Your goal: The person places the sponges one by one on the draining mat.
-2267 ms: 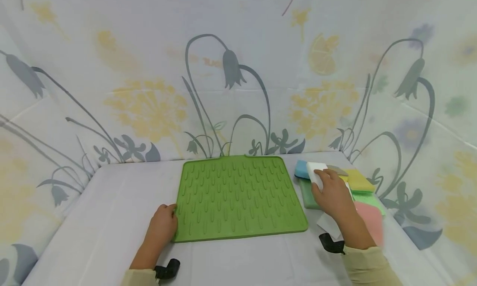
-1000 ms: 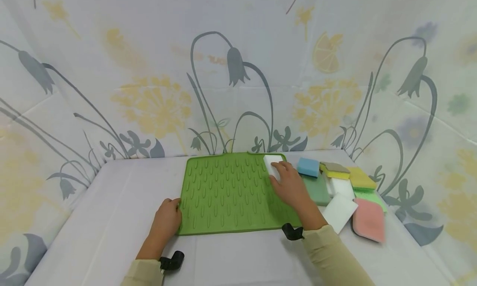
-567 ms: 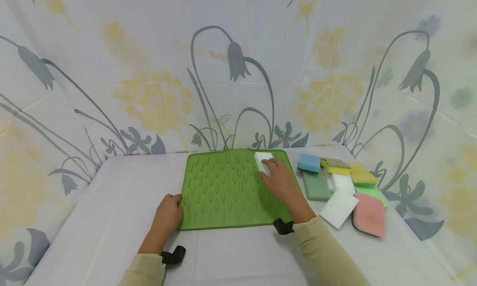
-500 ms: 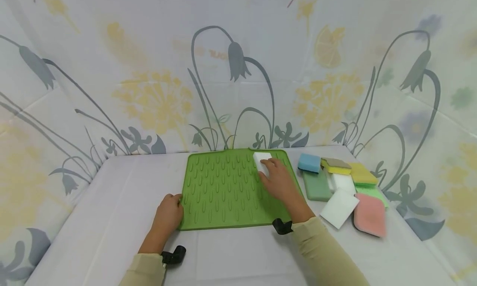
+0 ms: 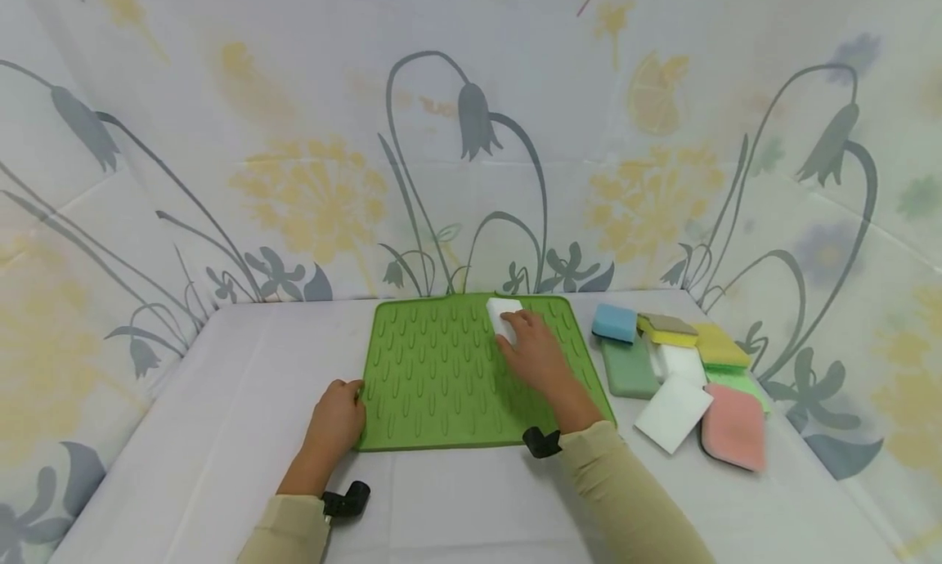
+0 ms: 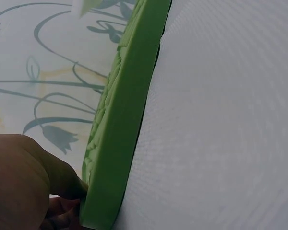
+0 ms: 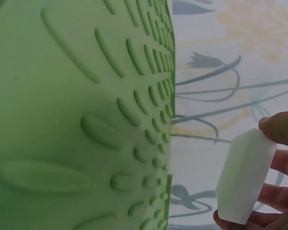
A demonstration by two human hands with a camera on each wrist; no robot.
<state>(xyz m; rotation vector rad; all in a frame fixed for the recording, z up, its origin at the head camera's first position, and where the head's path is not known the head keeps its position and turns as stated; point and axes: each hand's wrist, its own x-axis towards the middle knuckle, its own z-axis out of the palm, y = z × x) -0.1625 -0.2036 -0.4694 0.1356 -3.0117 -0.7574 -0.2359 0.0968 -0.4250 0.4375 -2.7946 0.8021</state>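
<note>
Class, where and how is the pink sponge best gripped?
Probably by its long sides at the near end, coming from the person's side: the pink sponge lies pink face up, near end free, while the nearer white pad crowds its far left corner.

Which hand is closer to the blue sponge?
Right. The right hand, holding a white block above the green mat, is left of the blue sponge; the left hand holds the mat's left edge.

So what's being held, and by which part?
The right hand holds a white block by its edges, between thumb and fingers. The left hand touches the left edge of the green mat; gripping is unclear.
</note>
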